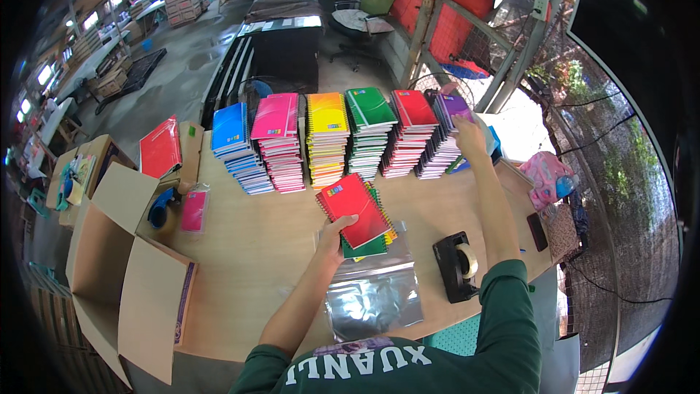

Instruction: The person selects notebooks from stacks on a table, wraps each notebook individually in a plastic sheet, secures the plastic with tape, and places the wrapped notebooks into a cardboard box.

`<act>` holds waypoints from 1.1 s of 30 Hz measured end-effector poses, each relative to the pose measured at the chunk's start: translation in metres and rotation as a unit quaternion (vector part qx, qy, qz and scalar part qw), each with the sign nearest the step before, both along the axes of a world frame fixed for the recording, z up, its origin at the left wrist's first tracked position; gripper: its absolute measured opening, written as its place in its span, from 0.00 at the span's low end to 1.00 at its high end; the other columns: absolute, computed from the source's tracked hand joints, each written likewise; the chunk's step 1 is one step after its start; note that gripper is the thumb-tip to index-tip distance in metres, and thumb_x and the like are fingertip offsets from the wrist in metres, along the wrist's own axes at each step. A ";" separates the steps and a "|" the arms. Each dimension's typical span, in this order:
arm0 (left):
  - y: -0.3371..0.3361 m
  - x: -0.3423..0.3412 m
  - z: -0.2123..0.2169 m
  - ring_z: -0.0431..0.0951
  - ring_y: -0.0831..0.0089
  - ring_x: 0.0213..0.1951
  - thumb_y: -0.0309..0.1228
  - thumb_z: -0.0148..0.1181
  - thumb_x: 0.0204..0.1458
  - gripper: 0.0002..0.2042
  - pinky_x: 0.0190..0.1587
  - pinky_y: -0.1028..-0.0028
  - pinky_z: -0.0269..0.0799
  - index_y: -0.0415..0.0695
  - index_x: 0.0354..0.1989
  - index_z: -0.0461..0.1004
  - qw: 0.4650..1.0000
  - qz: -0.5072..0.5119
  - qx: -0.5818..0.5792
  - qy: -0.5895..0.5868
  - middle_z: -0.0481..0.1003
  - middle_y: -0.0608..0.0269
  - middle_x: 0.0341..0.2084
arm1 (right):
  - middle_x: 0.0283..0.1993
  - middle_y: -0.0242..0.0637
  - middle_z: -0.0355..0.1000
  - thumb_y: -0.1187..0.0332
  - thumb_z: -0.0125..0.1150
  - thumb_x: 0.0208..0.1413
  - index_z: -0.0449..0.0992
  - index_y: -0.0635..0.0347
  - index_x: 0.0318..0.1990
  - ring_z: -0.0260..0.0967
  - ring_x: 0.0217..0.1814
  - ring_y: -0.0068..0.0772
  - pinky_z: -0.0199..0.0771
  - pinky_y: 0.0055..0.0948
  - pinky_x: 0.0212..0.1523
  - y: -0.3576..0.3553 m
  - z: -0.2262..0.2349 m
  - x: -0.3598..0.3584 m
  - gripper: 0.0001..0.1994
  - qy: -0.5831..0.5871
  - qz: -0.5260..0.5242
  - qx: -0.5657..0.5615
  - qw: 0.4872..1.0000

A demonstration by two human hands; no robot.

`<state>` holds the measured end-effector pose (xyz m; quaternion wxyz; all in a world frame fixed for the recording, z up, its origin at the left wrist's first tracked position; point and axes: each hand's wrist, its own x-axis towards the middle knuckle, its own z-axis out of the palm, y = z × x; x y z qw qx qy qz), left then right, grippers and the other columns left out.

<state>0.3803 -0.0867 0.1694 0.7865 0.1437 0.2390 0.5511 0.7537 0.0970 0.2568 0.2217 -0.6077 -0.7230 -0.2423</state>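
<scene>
In the head view, the left hand [334, 239] clamps a red notebook [354, 208] over green and yellow ones, above clear plastic bags [375, 295] on the table [248, 270]. Well apart from it, the right hand [469, 134] is at the purple notebook [450, 105] topping the rightmost stack; I cannot tell whether its fingers grip. A black tape dispenser [453, 282] stands right of the bags.

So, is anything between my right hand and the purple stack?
Nothing visible: the right hand is at the top of the purple stack. The red stack stands just left of it, not between them.
</scene>
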 end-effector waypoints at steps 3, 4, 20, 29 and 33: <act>0.000 -0.006 -0.001 0.80 0.62 0.43 0.24 0.64 0.47 0.24 0.45 0.62 0.79 0.37 0.54 0.67 1.000 0.002 -0.015 0.021 0.75 0.54 0.45 | 0.47 0.45 0.78 0.76 0.63 0.48 0.79 0.60 0.49 0.76 0.47 0.46 0.75 0.35 0.48 -0.006 0.001 0.008 0.17 0.080 0.065 -0.084 0.991; -0.002 -0.007 -0.004 0.80 0.62 0.43 0.24 0.64 0.47 0.24 0.45 0.62 0.79 0.37 0.54 0.67 0.999 -0.001 -0.025 0.029 0.75 0.54 0.45 | 0.45 0.46 0.78 0.78 0.62 0.48 0.79 0.61 0.48 0.77 0.43 0.45 0.76 0.33 0.44 -0.013 0.005 0.008 0.17 0.086 0.074 -0.092 0.989; -0.094 -0.010 -0.012 0.77 0.63 0.51 0.53 0.60 0.54 0.35 0.53 0.62 0.76 0.39 0.62 0.61 0.982 -0.150 -0.025 -0.109 0.73 0.51 0.53 | 0.41 0.35 0.79 0.82 0.61 0.41 0.83 0.57 0.29 0.69 0.57 0.40 0.55 0.46 0.69 -0.188 0.033 -0.172 0.10 0.325 0.553 -0.436 0.632; -0.138 -0.034 -0.028 0.78 0.64 0.48 0.40 0.68 0.48 0.33 0.52 0.62 0.77 0.39 0.60 0.64 0.964 -0.261 -0.046 -0.012 0.74 0.53 0.51 | 0.59 0.35 0.70 0.83 0.63 0.37 0.84 0.53 0.34 0.56 0.68 0.47 0.59 0.45 0.65 -0.265 -0.024 -0.186 0.15 0.271 0.427 -0.278 0.817; -0.163 -0.027 -0.030 0.78 0.65 0.47 0.29 0.67 0.42 0.31 0.52 0.63 0.75 0.40 0.58 0.67 0.968 -0.193 0.008 0.160 0.74 0.55 0.51 | 0.69 0.39 0.59 0.76 0.64 0.49 0.75 0.53 0.57 0.53 0.72 0.47 0.58 0.49 0.67 -0.304 -0.074 -0.170 0.24 0.667 0.185 -0.250 0.677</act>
